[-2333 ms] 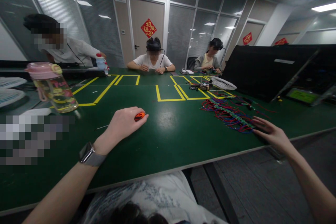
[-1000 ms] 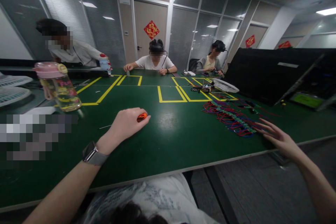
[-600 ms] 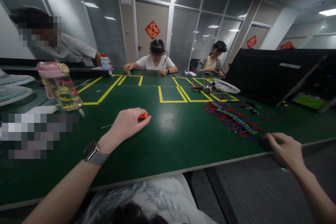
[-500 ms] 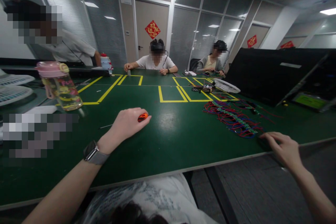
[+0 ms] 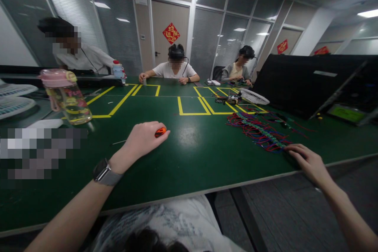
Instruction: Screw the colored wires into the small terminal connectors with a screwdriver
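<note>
Left hand (image 5: 144, 138), eleven o'clock: fingers curled round orange screwdriver (image 5: 160, 132). Wired board strip (image 5: 261, 129), two o'clock: right hand (image 5: 309, 162), fingertips at near end, pinch unclear. Risk: tugging could snag tangled wires (image 5: 232, 119).

A green table (image 5: 189, 165) bears wired boards (image 5: 261, 129), tape (image 5: 194, 114), a bottle (image 5: 71, 104).

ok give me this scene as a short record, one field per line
left hand: closed around an orange-and-black handle
right hand: at the near end of a green board strip; grip unclear
wires: red and blue, along the strip
table: green, marked with yellow tape
pink-lidded bottle: on the table's left
watch: on the left wrist
</note>
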`<move>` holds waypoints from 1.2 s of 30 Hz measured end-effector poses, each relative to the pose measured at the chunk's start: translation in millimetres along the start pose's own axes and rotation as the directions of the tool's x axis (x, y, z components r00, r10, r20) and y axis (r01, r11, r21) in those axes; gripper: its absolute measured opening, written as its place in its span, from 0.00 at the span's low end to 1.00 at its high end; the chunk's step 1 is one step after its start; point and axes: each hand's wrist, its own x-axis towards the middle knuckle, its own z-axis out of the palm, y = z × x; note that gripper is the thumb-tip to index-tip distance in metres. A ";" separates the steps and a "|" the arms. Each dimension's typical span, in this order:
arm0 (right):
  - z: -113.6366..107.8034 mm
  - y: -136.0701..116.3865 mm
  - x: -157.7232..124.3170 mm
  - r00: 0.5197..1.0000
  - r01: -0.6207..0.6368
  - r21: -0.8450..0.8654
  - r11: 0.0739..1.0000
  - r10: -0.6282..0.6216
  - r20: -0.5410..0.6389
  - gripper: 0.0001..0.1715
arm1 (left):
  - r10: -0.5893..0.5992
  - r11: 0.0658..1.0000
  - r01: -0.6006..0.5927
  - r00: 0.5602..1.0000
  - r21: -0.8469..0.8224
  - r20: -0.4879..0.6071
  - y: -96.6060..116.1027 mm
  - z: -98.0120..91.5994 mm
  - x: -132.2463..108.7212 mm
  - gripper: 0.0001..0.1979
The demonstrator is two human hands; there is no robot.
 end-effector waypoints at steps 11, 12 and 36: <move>6.2 0.6 7.8 0.999 0.030 -0.040 0.999 -0.029 0.040 0.24 | 0.023 1.000 -0.023 1.000 -0.017 -0.020 -0.3 -0.1 -1.0 0.21; 6.5 0.9 7.9 0.999 0.030 -0.041 0.999 -0.029 0.041 0.24 | 0.025 1.000 -0.026 0.999 -0.016 -0.023 -0.2 0.0 -1.0 0.21; 4.4 5.3 10.1 0.990 -0.078 -0.072 0.994 0.069 -0.122 0.24 | 0.007 1.000 -0.007 1.000 -0.012 0.008 2.9 -1.8 -0.5 0.20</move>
